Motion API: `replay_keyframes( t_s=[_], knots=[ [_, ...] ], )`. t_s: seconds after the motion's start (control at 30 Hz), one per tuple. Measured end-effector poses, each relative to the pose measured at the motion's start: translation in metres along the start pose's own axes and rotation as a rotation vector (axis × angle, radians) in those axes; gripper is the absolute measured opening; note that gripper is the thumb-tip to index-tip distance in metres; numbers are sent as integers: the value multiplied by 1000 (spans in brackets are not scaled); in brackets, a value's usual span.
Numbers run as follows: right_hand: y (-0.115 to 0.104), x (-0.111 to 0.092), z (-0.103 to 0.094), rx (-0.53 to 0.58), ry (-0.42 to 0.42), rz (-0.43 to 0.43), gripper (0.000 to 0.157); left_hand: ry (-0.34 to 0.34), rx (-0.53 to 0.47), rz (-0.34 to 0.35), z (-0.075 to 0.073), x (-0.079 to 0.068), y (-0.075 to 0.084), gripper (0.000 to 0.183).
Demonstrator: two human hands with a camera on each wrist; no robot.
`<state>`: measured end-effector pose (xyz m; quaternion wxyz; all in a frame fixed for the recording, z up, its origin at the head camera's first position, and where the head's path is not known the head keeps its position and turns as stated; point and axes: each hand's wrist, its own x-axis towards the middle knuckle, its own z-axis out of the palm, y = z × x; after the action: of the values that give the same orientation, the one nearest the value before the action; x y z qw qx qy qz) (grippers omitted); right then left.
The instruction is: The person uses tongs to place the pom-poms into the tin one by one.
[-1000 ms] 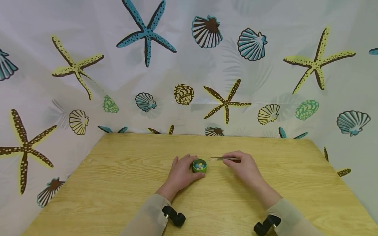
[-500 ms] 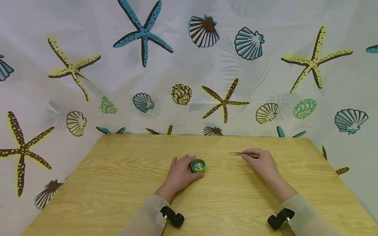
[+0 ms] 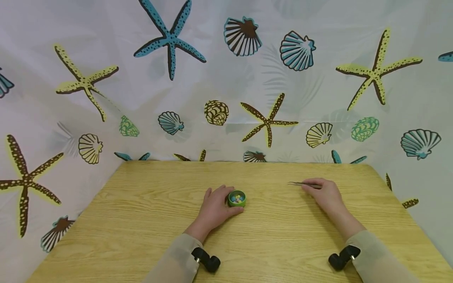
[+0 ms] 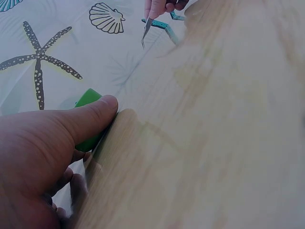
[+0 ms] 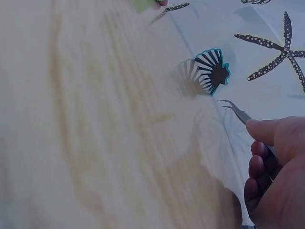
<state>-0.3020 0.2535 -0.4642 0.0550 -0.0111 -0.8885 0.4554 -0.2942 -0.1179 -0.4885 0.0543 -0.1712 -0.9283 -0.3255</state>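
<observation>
My left hand (image 3: 214,208) rests on the table and holds a small round green container (image 3: 237,204), thumb on the near side and fingers round the back. Small pastel pieces (image 3: 237,198) in blue, yellow, pink and white lie inside it. In the left wrist view the thumb presses the green wall (image 4: 88,97). Well to the right, my right hand (image 3: 326,195) pinches a pair of curved-tip tweezers (image 3: 296,183) pointing left. The right wrist view shows the tweezers' tips (image 5: 228,104) slightly apart, with nothing seen between them.
A light wooden table (image 3: 177,243) lies beneath both hands. Behind it hangs a white cloth (image 3: 219,70) printed with starfish and shells, which also flanks the sides. Each sleeve carries a black wrist mount, such as the left mount (image 3: 206,260).
My right hand has moved right with the tweezers, away from the green container. The left hand keeps its hold on the container; the head view has shifted slightly.
</observation>
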Motion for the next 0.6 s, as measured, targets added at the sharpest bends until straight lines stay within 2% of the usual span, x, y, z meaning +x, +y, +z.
replay_keyframes(
  t_s=[0.37, 0.6],
  knots=[
    [8, 3, -3, 5, 2, 47, 38, -3, -8, -1, -1, -1, 1, 74],
    [10, 4, -3, 13, -11, 46, 38, -6, -19, -6, -1, -1, 2, 74]
  ],
)
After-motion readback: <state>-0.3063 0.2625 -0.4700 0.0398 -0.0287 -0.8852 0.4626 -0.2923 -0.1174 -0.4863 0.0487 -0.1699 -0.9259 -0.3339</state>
